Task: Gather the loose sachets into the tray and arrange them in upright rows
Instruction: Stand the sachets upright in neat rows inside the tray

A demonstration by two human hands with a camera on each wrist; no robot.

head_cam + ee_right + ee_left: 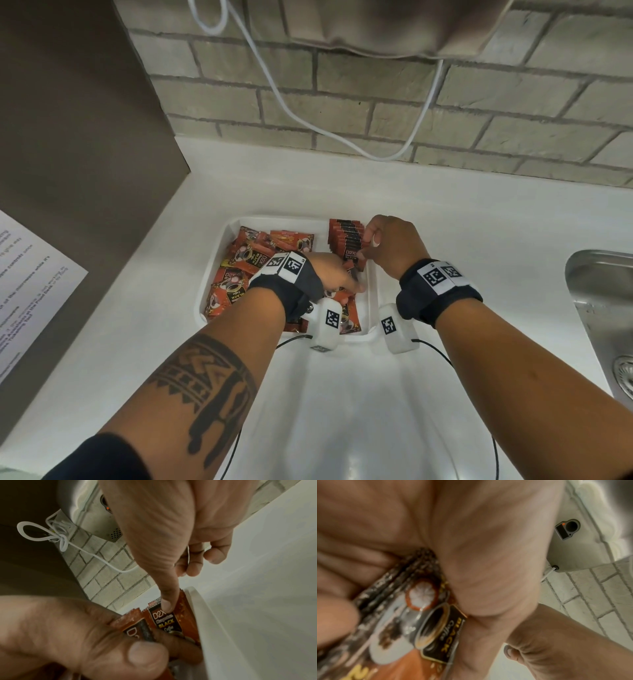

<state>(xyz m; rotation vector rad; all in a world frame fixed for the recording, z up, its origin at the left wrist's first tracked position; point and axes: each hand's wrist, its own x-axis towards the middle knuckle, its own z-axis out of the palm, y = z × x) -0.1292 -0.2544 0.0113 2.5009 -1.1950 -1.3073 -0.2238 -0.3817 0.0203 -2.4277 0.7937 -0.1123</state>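
Observation:
A white tray (214, 274) sits on the white counter. Loose red coffee sachets (239, 260) lie jumbled in its left part. A row of upright sachets (346, 236) stands along the right wall. My left hand (354, 282) is inside the tray and grips a few sachets (412, 622) between thumb and fingers, just in front of the row. My right hand (367, 247) holds the near end of the row. Its thumb (167, 604) presses on the front sachet (164, 623), and its other fingers are curled. The tray's right rim (205, 615) runs beside them.
A steel sink (603, 308) is set into the counter at the right. A brown panel (85, 137) with a printed sheet (30, 281) stands on the left. A white cable (342, 137) hangs from an appliance (376, 27) against the brick wall.

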